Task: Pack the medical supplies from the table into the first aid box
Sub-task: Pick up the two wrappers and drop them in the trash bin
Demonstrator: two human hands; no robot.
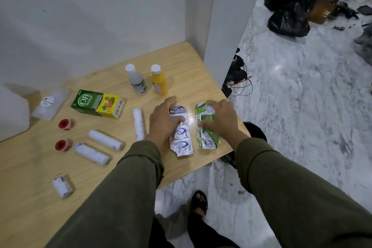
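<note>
One head-worn, wide-angle view looks forward and steeply down from above the person's arms. It sits close over both hands: the left hand and right hand fall near centre, the table spreads leftward, and floor fills the right.

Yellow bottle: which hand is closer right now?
Left. The left hand lies on the silver blister strip just below the yellow bottle; the right hand is on the green strip, farther right.
</note>
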